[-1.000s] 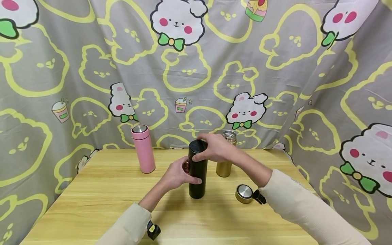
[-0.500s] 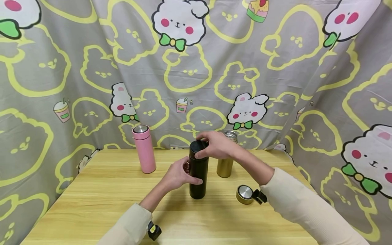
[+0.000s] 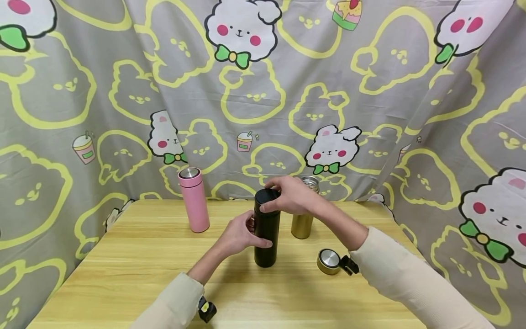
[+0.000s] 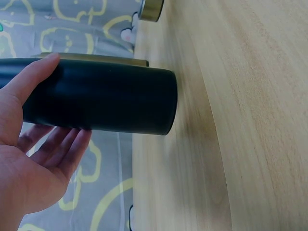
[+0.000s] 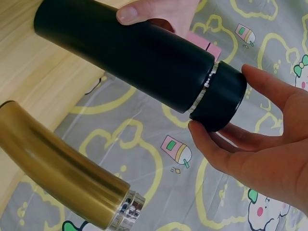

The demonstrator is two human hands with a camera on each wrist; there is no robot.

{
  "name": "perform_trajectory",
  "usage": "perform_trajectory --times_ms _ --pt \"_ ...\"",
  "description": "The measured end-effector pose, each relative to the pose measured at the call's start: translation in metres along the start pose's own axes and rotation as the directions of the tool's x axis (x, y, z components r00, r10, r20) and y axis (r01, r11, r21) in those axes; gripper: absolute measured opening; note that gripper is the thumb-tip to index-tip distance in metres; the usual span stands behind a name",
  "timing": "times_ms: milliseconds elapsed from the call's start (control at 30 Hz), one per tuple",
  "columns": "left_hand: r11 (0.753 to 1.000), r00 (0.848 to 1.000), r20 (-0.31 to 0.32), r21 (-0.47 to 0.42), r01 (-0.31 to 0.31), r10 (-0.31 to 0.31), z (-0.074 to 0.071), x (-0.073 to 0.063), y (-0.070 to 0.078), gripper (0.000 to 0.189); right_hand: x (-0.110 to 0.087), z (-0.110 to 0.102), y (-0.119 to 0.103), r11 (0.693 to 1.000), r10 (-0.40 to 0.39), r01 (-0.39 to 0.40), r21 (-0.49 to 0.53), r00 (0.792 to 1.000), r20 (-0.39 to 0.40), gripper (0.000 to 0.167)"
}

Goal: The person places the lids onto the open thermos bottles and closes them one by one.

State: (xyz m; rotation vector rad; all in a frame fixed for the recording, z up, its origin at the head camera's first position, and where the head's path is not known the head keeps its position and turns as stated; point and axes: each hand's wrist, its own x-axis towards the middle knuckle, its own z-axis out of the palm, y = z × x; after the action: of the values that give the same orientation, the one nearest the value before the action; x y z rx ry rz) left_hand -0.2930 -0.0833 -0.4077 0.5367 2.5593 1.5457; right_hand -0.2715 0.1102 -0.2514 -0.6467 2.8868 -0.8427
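Observation:
A tall black thermos bottle [image 3: 266, 240] is upright at the middle of the table. My left hand [image 3: 238, 234] grips its body, thumb across the near side and fingers round the far side, as the left wrist view also shows. My right hand [image 3: 293, 196] holds the black lid [image 5: 224, 96] from above between thumb and fingers. A thin silver band shows between lid and body in the right wrist view. Behind my right hand stands a gold thermos bottle [image 3: 301, 226] without its lid, its silver neck bare. The gold lid [image 3: 328, 261] with a silver top lies on the table below my right forearm.
A pink thermos bottle [image 3: 195, 203] with its lid on stands at the back left. The wooden table [image 3: 135, 274] reaches back to a grey patterned curtain [image 3: 255, 109], which also hangs at both sides.
Both hands keep their places on the black bottle and its lid. The right fingers shift slightly at the lid, and the head view moves a little. The other bottles stay put.

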Motion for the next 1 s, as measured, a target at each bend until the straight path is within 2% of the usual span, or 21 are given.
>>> perform_trajectory --times_ms 267,433,533,667,833,1000 --pt "1.0 1.0 -0.004 0.006 -0.003 0.003 0.0 0.002 0.0 0.072 0.003 0.007 0.004 0.998 0.058 -0.06 -0.034 0.996 -0.074 0.065" --pt "1.0 1.0 -0.007 0.007 -0.002 0.003 0.0 0.001 0.0 0.078 0.003 0.011 0.004 0.996 0.058 -0.065 -0.068 0.993 -0.103 0.068" --pt "1.0 1.0 -0.009 0.009 0.001 -0.001 0.0 0.001 0.0 0.079 0.003 0.01 0.004 0.996 0.049 -0.056 -0.075 0.995 -0.085 0.072" --pt "1.0 1.0 -0.009 0.011 0.006 -0.006 0.001 0.0 0.0 0.076 0.001 0.005 0.003 0.999 0.039 -0.04 -0.036 0.999 -0.021 0.077" --pt "1.0 1.0 -0.013 0.012 0.006 -0.006 0.001 0.001 0.0 0.069 0.0 -0.003 0.001 0.999 0.009 -0.012 0.045 0.999 0.053 0.072" --pt "1.0 1.0 -0.012 0.01 0.008 -0.008 0.001 0.001 -0.001 0.069 0.0 -0.003 0.002 0.999 0.001 -0.003 0.033 0.999 0.04 0.064"
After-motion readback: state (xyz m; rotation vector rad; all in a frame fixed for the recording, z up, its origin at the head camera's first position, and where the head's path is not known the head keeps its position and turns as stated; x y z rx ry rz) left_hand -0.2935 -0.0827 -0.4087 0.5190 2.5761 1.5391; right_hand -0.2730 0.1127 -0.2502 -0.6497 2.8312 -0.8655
